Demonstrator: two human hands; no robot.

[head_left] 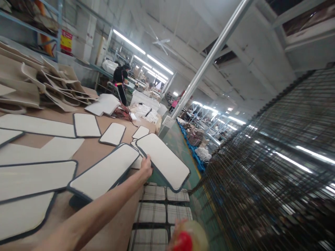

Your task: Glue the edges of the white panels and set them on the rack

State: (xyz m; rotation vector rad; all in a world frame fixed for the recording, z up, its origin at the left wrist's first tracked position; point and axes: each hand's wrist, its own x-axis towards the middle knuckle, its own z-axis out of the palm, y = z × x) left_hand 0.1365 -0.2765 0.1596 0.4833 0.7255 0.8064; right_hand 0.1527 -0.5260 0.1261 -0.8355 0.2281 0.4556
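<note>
A white panel with a dark rim hangs tilted past the table's edge, its left side gripped by my left hand. At the bottom of the view my right hand is blurred around a pale yellowish object with a red part, perhaps a bottle or jar. Beside my left forearm lies another dark-rimmed white panel. More such panels lie on the brown table. Below my left hand is a rack with pale panels set in a dark grid.
Stacked beige sheets fill the table's far left. A metal post rises at the table's far corner. On the right stands a large wire rack. A person in dark clothes stands beyond the table. Blue bins line the aisle.
</note>
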